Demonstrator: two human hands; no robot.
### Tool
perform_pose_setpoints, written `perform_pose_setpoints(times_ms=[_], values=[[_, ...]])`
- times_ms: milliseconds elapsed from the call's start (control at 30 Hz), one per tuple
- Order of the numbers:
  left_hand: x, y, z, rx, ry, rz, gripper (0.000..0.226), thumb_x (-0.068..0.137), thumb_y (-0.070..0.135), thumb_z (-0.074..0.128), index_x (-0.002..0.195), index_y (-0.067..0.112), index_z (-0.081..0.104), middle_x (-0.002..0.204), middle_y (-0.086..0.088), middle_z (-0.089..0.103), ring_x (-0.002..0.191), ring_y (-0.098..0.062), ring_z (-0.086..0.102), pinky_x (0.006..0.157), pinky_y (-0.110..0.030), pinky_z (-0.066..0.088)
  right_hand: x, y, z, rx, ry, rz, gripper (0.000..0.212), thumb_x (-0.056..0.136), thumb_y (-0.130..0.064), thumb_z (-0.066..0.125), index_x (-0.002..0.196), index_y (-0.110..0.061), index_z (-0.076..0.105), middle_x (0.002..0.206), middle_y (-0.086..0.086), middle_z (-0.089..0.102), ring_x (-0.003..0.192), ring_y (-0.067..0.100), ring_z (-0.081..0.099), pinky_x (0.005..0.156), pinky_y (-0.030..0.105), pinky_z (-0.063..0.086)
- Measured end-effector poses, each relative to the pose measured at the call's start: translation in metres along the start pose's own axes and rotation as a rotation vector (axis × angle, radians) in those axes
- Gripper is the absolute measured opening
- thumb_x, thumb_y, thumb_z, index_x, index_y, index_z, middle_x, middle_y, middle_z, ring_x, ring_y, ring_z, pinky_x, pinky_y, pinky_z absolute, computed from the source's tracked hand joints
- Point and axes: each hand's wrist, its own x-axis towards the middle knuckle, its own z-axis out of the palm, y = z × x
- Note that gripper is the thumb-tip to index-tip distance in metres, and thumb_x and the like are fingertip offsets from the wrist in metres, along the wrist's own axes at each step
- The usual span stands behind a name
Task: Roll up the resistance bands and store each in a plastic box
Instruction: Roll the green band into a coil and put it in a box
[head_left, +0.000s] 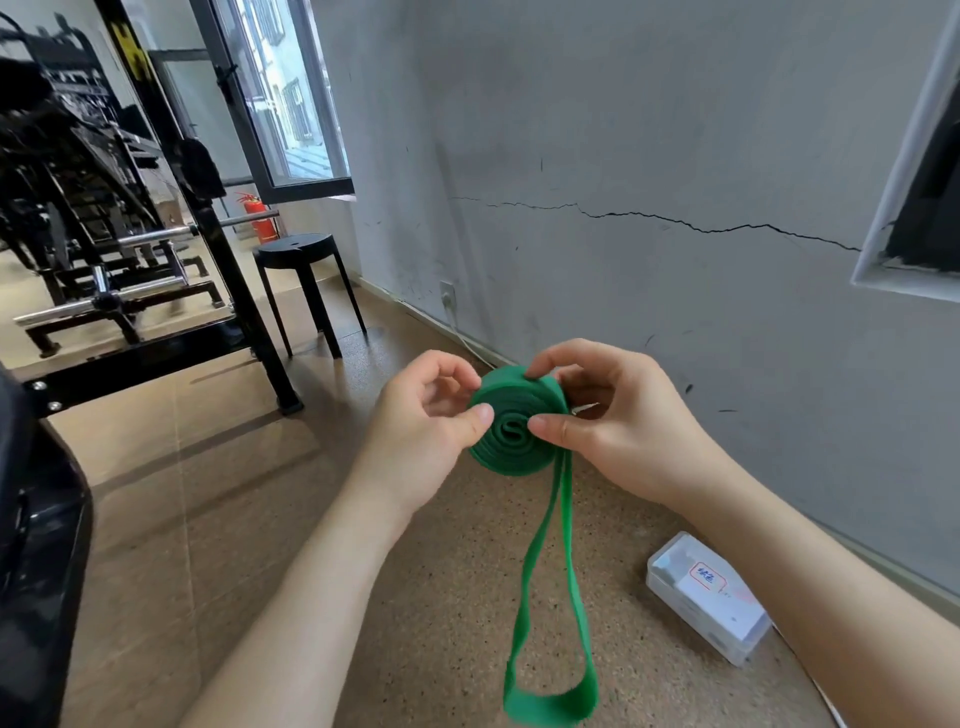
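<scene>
Hands, left (423, 431) and right (618, 421), both pinch a half-rolled green band (511, 423), its loose loop dangling, plastic box (709, 597) on the floor near right.

A brown speckled floor (405, 597) is stretching along a grey wall (649, 130). A clear plastic box (709, 597) with a white label is lying on it, close to the wall. Farther back, a black stool (298, 250) and a black gym rack (156, 358) are standing on it.
</scene>
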Motion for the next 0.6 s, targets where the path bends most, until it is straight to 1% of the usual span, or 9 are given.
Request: perform_pose_setpoints(times_ms=[67,133,200,267,333,400,500,567,600], values=[[0.0,0.001,-0.007,0.402,-0.033,0.127,0.025,0.078,0.015,0.073,0.089,0.032,0.057,0.099,0.015,0.064,0.095,-0.007,0.062,0.088,-0.039,0.053,0.0,-0.003,-0.002,-0.123,-0.04,-0.036,0.031,0.074,-0.01,0.08,0.096,-0.03,0.069,0.087,-0.004,0.072,0.079,0.014,0.069,0.08,0.04,0.057],[-0.005,0.008,-0.006,0.523,-0.118,0.205,0.038,0.075,0.016,0.074,0.098,0.038,0.052,0.102,0.022,0.06,0.097,-0.001,0.061,0.088,-0.028,0.049,-0.001,-0.008,-0.003,-0.264,-0.085,-0.085,0.032,0.075,-0.011,0.08,0.098,-0.03,0.07,0.084,-0.006,0.071,0.074,0.01,0.065,0.077,0.037,0.055],[-0.009,0.012,-0.003,0.541,-0.19,0.216,0.042,0.075,0.02,0.077,0.101,0.04,0.05,0.103,0.02,0.062,0.098,-0.002,0.059,0.086,-0.023,0.046,-0.002,-0.013,-0.003,-0.399,-0.116,-0.144,0.032,0.075,-0.012,0.079,0.098,-0.031,0.071,0.076,-0.006,0.068,0.065,0.007,0.057,0.07,0.036,0.053],[-0.008,0.012,-0.002,0.508,-0.179,0.195,0.04,0.072,0.021,0.08,0.097,0.039,0.054,0.098,0.016,0.066,0.094,-0.002,0.062,0.084,-0.021,0.05,-0.003,-0.013,0.001,-0.397,-0.115,-0.159,0.033,0.071,-0.013,0.081,0.097,-0.03,0.069,0.075,-0.007,0.067,0.065,0.006,0.056,0.07,0.037,0.053],[-0.006,0.009,-0.003,0.43,-0.131,0.164,0.04,0.069,0.012,0.082,0.091,0.035,0.058,0.089,0.016,0.068,0.084,0.0,0.065,0.078,-0.018,0.054,-0.001,-0.01,0.003,-0.275,-0.104,-0.091,0.036,0.067,-0.014,0.085,0.096,-0.027,0.068,0.086,-0.008,0.071,0.078,0.007,0.065,0.076,0.038,0.055],[-0.003,0.005,-0.003,0.332,-0.112,0.121,0.039,0.068,0.001,0.08,0.087,0.029,0.06,0.082,0.012,0.07,0.075,-0.003,0.068,0.074,-0.021,0.057,0.002,-0.005,0.001,-0.153,-0.13,0.0,0.037,0.066,-0.018,0.088,0.095,-0.026,0.066,0.094,-0.004,0.071,0.086,0.011,0.068,0.08,0.04,0.056],[-0.003,0.004,-0.004,0.139,-0.077,0.056,0.038,0.069,-0.009,0.077,0.083,0.023,0.06,0.08,-0.001,0.073,0.072,-0.016,0.072,0.061,-0.03,0.058,0.002,0.002,-0.006,0.027,-0.124,0.053,0.033,0.063,-0.03,0.087,0.09,-0.028,0.067,0.098,0.008,0.069,0.086,0.029,0.069,0.084,0.049,0.056],[-0.003,0.004,-0.005,0.016,-0.046,0.016,0.036,0.072,-0.012,0.073,0.083,0.019,0.06,0.079,-0.004,0.074,0.07,-0.02,0.072,0.053,-0.029,0.054,0.001,0.003,-0.008,0.148,-0.098,0.074,0.035,0.06,-0.032,0.09,0.087,-0.027,0.068,0.099,0.018,0.069,0.089,0.04,0.067,0.087,0.052,0.055],[-0.003,0.004,-0.006,-0.035,-0.039,-0.004,0.035,0.073,-0.013,0.071,0.084,0.017,0.06,0.078,-0.004,0.074,0.068,-0.02,0.071,0.05,-0.028,0.053,0.002,0.004,-0.009,0.184,-0.088,0.084,0.035,0.058,-0.032,0.09,0.084,-0.025,0.069,0.097,0.02,0.07,0.089,0.041,0.067,0.087,0.052,0.056]])
